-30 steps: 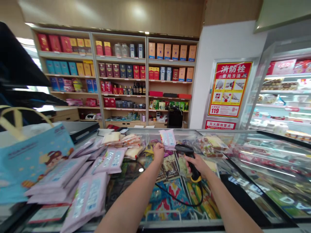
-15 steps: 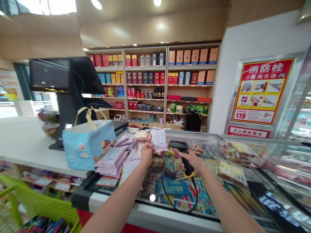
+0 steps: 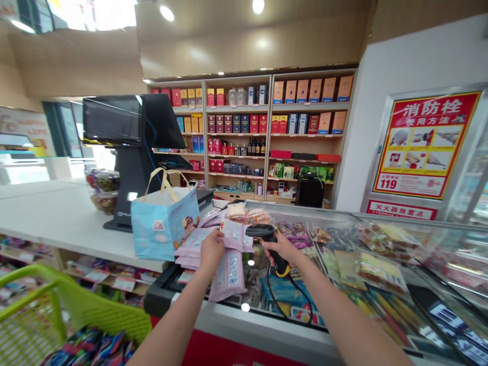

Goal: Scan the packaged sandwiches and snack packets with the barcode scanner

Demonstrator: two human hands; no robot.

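My left hand (image 3: 212, 248) is closed, pinching the edge of a lilac plastic packet (image 3: 233, 235) over a pile of similar packets. In my right hand (image 3: 282, 247) is a black-and-yellow barcode scanner (image 3: 261, 231), its head turned towards the pinched packet. The scanner's black cable (image 3: 301, 292) loops down over the glass counter. One lilac packet (image 3: 229, 275) lies flat in front of the pile, close to my left wrist. Left of the pile, a light-blue shopping bag (image 3: 162, 229) stands upright with its cream handles raised.
A black checkout monitor (image 3: 114, 119) stands on the white counter (image 3: 49, 208) at left. A green shopping basket (image 3: 91, 310) with several packets is at lower left. The glass-topped counter (image 3: 213, 325) spans the front. Packaged foods (image 3: 381, 269) show at right, stocked shelves (image 3: 236, 134) behind.
My left hand has moved the pinched packet left and down, towards the pile. The scanner has shifted slightly left. The view has turned a little left, showing more of the green basket.
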